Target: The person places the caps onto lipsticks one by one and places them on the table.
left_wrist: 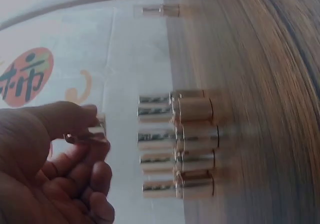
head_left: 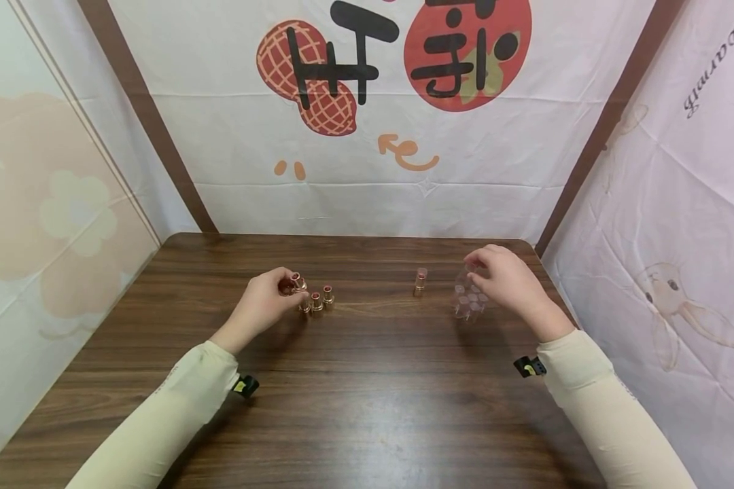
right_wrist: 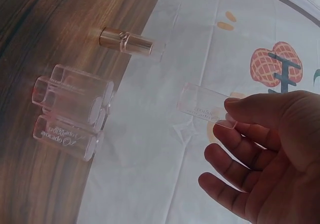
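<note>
My left hand (head_left: 263, 299) pinches a gold lipstick tube (left_wrist: 96, 132) between thumb and forefinger; the fingers cover most of it. Close beside that hand, several uncapped gold lipsticks (head_left: 316, 301) stand upright on the table in a group. At the right, my right hand (head_left: 504, 278) pinches one clear cap (right_wrist: 204, 102) at its end with thumb and forefinger, above the table. Below it, several clear caps (head_left: 469, 303) stand together, with pale lettering on some. Between the two groups stands a lipstick (head_left: 420, 280) with a clear cap over it.
The brown wooden table (head_left: 367, 380) ends at the back against a white printed cloth (head_left: 367, 210). More cloth (head_left: 679, 292) hangs along the right side. A light panel with a flower print (head_left: 67, 217) lies to the left.
</note>
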Demonstrator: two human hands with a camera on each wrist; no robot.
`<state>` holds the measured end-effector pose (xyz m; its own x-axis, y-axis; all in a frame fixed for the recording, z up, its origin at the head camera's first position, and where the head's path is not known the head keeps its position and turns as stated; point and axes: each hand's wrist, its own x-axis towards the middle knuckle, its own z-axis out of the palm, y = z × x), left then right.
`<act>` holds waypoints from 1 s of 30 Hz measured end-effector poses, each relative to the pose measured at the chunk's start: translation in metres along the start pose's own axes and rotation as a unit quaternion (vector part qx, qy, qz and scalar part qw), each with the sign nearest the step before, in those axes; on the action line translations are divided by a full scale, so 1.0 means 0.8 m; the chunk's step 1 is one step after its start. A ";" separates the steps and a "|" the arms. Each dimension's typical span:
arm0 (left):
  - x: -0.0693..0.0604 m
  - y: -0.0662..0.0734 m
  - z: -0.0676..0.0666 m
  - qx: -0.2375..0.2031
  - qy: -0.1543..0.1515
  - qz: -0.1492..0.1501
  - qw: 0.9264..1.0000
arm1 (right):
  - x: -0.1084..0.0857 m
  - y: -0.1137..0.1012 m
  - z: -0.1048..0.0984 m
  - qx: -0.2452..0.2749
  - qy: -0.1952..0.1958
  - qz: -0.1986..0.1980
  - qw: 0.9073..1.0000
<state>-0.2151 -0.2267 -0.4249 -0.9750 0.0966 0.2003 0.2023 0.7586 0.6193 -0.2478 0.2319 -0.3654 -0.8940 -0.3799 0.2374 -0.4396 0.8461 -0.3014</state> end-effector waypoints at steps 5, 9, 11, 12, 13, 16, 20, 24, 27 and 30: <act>0.004 0.018 0.010 -0.014 -0.014 0.028 0.999 | 0.000 -0.004 0.001 0.011 -0.001 -0.004 1.000; 0.008 0.033 0.017 -0.036 -0.030 0.044 0.998 | 0.001 -0.008 0.000 0.018 -0.003 -0.004 1.000; 0.010 0.040 0.021 -0.049 -0.037 0.051 0.997 | 0.001 -0.011 0.000 0.022 -0.004 -0.007 1.000; 0.011 0.043 0.023 -0.053 -0.039 0.055 0.996 | 0.002 -0.012 -0.001 0.023 -0.003 -0.010 1.000; 0.013 0.046 0.026 -0.055 -0.042 0.059 0.996 | 0.002 -0.014 -0.001 0.024 -0.003 -0.012 1.000; 0.017 0.053 0.034 -0.063 -0.050 0.065 0.995 | 0.003 -0.020 -0.004 0.027 -0.004 -0.022 0.999; 0.023 0.062 0.047 -0.068 -0.059 0.072 0.993 | 0.006 -0.030 -0.007 0.031 -0.005 -0.033 0.999; 0.029 0.069 0.060 -0.065 -0.069 0.084 0.992 | 0.009 -0.043 -0.011 0.038 -0.001 -0.041 0.998; 0.032 0.074 0.071 -0.065 -0.079 0.092 0.991 | 0.012 -0.053 -0.013 0.043 0.000 -0.049 0.998; 0.034 0.078 0.081 -0.069 -0.088 0.098 0.989 | 0.015 -0.062 -0.014 0.049 -0.002 -0.058 0.997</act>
<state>-0.2351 -0.1348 -0.4297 -0.9145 0.3526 0.1985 0.3873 0.6204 0.6821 -0.2361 0.1895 -0.3372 -0.8368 -0.4754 0.2715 -0.5464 0.7560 -0.3605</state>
